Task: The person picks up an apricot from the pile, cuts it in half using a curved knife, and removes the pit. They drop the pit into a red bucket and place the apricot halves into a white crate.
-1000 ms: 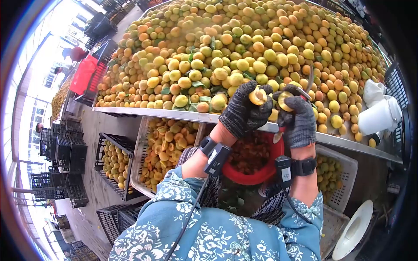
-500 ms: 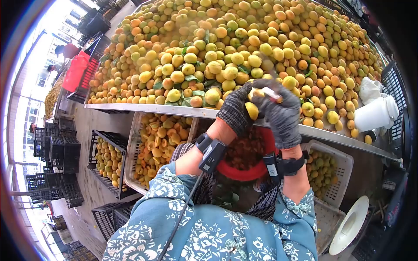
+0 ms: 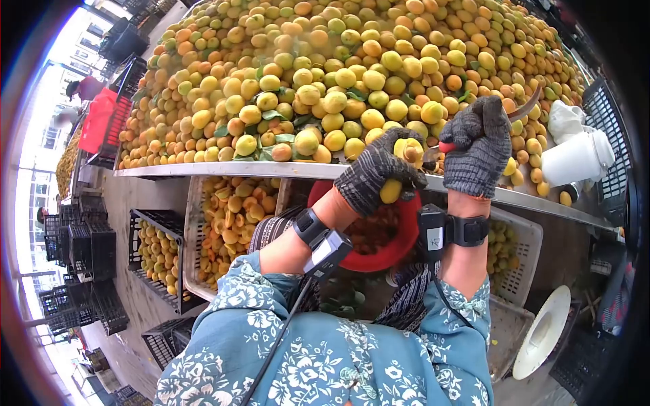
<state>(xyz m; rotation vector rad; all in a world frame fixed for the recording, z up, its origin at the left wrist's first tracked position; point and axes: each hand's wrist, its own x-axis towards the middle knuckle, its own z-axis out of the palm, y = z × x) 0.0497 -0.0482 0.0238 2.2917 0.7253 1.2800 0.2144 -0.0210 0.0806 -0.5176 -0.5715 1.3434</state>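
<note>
- The cut fruit (image 3: 409, 150) sat in the left hand (image 3: 378, 166), on the near side of the fruit pile (image 3: 325, 81).
- It was probably light, soft and slippery, best held by its skin.
- It looked yellow, brownish at the centre.
- The left hand curled around it and another yellow fruit (image 3: 391, 191).
- The right hand (image 3: 479, 145) gripped a red-handled knife (image 3: 445, 146), blade (image 3: 527, 107) pointing far right.

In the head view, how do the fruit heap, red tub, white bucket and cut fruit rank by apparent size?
1. Fruit heap
2. Red tub, partly hidden
3. White bucket
4. Cut fruit in the left hand
</note>
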